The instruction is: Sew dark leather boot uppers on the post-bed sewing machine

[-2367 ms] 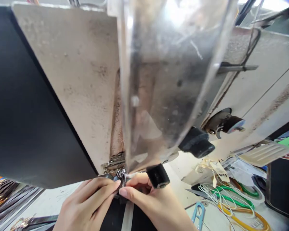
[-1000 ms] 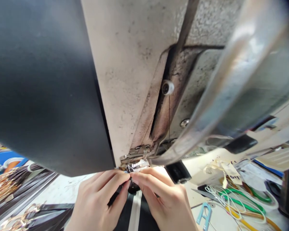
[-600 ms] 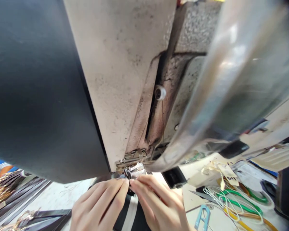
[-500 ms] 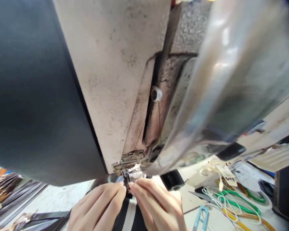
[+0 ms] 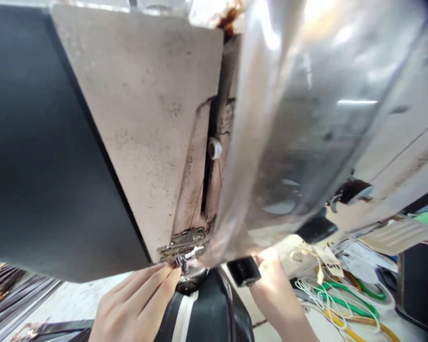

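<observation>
My left hand (image 5: 135, 304) reaches up from the bottom edge, fingers pressed together. Its tips hold the top of a black piece with a white stripe (image 5: 207, 313) right under the metal presser foot (image 5: 183, 251) of a worn beige sewing machine (image 5: 139, 118). My right hand (image 5: 276, 289) is lifted off the piece to the right. It reaches up behind a clear plastic guard (image 5: 306, 118), which hides and blurs its fingers. A black knob (image 5: 243, 270) sits just left of that hand.
A large black panel (image 5: 39, 166) fills the left. Dark straps with gold fittings (image 5: 7, 289) lie at the lower left. Green, yellow and white cords (image 5: 345, 304) and a paper tag (image 5: 328, 263) lie at the lower right, beside a dark box (image 5: 419, 280).
My right hand has let go of the striped piece and moved right and up behind the guard. My left hand stays at the presser foot. The view has tilted.
</observation>
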`<action>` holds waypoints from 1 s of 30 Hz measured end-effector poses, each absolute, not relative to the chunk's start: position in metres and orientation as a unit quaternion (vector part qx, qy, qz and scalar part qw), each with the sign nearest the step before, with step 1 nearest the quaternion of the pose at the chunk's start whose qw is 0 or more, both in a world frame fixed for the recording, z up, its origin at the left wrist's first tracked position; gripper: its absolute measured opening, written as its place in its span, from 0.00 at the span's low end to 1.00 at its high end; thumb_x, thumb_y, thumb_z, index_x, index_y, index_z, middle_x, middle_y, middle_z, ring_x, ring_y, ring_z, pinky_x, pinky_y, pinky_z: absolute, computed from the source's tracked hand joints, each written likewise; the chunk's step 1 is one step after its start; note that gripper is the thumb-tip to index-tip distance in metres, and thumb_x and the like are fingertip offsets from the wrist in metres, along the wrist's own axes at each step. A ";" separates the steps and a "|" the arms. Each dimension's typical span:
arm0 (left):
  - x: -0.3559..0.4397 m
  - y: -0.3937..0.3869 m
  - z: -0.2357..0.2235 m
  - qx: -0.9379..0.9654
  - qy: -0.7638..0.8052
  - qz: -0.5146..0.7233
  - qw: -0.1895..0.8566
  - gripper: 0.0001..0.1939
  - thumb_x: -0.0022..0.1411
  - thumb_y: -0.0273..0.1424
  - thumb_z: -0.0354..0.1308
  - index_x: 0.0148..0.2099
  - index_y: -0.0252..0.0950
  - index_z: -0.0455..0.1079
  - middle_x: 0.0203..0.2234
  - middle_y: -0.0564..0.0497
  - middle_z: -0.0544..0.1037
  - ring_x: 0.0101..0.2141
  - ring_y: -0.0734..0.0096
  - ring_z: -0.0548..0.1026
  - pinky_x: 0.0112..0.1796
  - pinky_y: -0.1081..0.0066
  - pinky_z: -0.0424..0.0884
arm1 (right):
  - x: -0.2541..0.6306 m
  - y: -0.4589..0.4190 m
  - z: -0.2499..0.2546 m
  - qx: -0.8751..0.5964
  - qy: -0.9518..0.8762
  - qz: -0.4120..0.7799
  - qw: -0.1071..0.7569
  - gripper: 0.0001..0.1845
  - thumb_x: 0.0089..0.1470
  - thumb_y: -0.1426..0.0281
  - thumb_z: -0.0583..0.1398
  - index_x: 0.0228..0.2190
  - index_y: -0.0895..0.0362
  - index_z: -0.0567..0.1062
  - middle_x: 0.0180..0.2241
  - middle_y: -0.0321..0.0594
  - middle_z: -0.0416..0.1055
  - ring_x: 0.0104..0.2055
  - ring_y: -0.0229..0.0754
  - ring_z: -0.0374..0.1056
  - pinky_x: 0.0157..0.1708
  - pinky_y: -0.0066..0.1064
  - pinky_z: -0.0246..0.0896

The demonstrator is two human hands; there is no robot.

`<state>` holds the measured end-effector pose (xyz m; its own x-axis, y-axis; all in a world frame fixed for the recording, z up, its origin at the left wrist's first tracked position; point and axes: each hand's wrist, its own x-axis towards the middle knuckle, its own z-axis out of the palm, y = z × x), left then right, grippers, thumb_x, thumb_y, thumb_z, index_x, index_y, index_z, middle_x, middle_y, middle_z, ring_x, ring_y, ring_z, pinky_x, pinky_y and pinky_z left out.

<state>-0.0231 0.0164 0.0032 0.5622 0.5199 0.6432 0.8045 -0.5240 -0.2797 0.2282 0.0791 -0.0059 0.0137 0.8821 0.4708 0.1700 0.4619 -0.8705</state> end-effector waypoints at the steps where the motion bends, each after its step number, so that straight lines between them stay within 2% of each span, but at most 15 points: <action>1: -0.022 0.017 0.005 -0.836 -0.392 -0.253 0.290 0.14 0.72 0.29 0.48 0.51 0.34 0.73 0.43 0.50 0.85 0.42 0.63 0.84 0.42 0.68 0.81 | 0.230 0.078 -0.002 -0.406 -0.636 0.327 0.569 0.17 0.63 0.55 0.59 0.28 0.52 0.75 0.24 0.40 0.72 0.28 0.46 0.70 0.23 0.31 0.66; 3: -0.018 0.018 0.009 -0.831 -0.383 -0.275 0.296 0.14 0.73 0.30 0.48 0.49 0.34 0.74 0.41 0.50 0.85 0.39 0.64 0.85 0.39 0.69 0.82 | 0.229 0.074 0.004 -0.375 -0.686 0.296 0.549 0.17 0.66 0.58 0.55 0.31 0.52 0.76 0.27 0.40 0.74 0.31 0.46 0.72 0.29 0.32 0.69; 5: -0.014 0.019 0.013 -0.824 -0.380 -0.302 0.294 0.15 0.74 0.32 0.45 0.47 0.34 0.74 0.38 0.50 0.86 0.37 0.63 0.85 0.35 0.69 0.82 | 0.222 0.069 0.010 -0.323 -0.770 0.221 0.503 0.13 0.66 0.69 0.53 0.35 0.51 0.77 0.32 0.40 0.76 0.37 0.45 0.74 0.38 0.33 0.70; 6: -0.012 0.020 0.014 -0.819 -0.383 -0.312 0.290 0.16 0.74 0.33 0.45 0.46 0.34 0.74 0.38 0.50 0.86 0.36 0.63 0.85 0.35 0.69 0.82 | 0.218 0.068 0.012 -0.292 -0.810 0.165 0.481 0.15 0.64 0.74 0.51 0.38 0.51 0.78 0.34 0.40 0.77 0.38 0.45 0.73 0.40 0.34 0.69; 9: -0.010 0.024 0.015 -0.818 -0.405 -0.325 0.247 0.14 0.75 0.34 0.45 0.47 0.36 0.72 0.38 0.52 0.86 0.36 0.67 0.85 0.36 0.72 0.81 | 0.211 0.067 0.014 -0.231 -0.862 0.012 0.451 0.27 0.53 0.81 0.49 0.47 0.51 0.77 0.33 0.41 0.77 0.35 0.47 0.73 0.34 0.36 0.66; 11: -0.011 0.026 0.013 -0.819 -0.427 -0.332 0.193 0.11 0.75 0.31 0.45 0.47 0.39 0.70 0.37 0.54 0.85 0.34 0.71 0.84 0.35 0.76 0.80 | 0.211 0.068 0.014 -0.244 -0.872 -0.031 0.424 0.31 0.49 0.82 0.49 0.50 0.52 0.77 0.32 0.41 0.77 0.32 0.47 0.72 0.31 0.37 0.64; 14: -0.015 0.029 0.009 -0.818 -0.447 -0.340 0.125 0.11 0.74 0.25 0.45 0.45 0.42 0.68 0.31 0.57 0.82 0.29 0.76 0.83 0.31 0.81 0.77 | 0.211 0.068 0.016 -0.266 -0.888 -0.033 0.374 0.32 0.46 0.84 0.49 0.49 0.54 0.78 0.34 0.41 0.79 0.34 0.48 0.74 0.32 0.38 0.65; 19: -0.020 0.031 0.005 -0.825 -0.431 -0.347 0.113 0.12 0.71 0.20 0.48 0.47 0.40 0.67 0.36 0.54 0.84 0.33 0.74 0.84 0.28 0.85 0.74 | 0.210 0.067 0.017 -0.246 -0.883 -0.033 0.397 0.29 0.47 0.83 0.49 0.45 0.58 0.80 0.36 0.44 0.80 0.35 0.48 0.75 0.33 0.37 0.67; 24: -0.018 0.031 0.009 -0.829 -0.420 -0.351 0.113 0.11 0.72 0.21 0.47 0.47 0.40 0.67 0.33 0.55 0.83 0.32 0.76 0.84 0.32 0.86 0.75 | 0.209 0.065 0.021 -0.248 -0.881 -0.040 0.400 0.31 0.45 0.84 0.48 0.46 0.59 0.80 0.33 0.44 0.79 0.34 0.47 0.73 0.35 0.36 0.68; 27: -0.014 0.032 0.015 -0.823 -0.411 -0.367 0.139 0.11 0.74 0.23 0.46 0.44 0.39 0.68 0.31 0.55 0.83 0.28 0.77 0.83 0.31 0.85 0.75 | 0.207 0.063 0.023 -0.253 -0.876 -0.042 0.408 0.33 0.44 0.85 0.48 0.48 0.60 0.79 0.33 0.44 0.77 0.34 0.46 0.72 0.35 0.35 0.69; 30: -0.009 0.032 0.020 -0.816 -0.399 -0.382 0.169 0.13 0.75 0.26 0.45 0.40 0.38 0.70 0.30 0.55 0.84 0.29 0.78 0.83 0.34 0.85 0.76 | 0.206 0.062 0.020 -0.261 -0.878 -0.032 0.400 0.33 0.45 0.85 0.48 0.49 0.60 0.79 0.32 0.44 0.77 0.33 0.46 0.71 0.35 0.35 0.69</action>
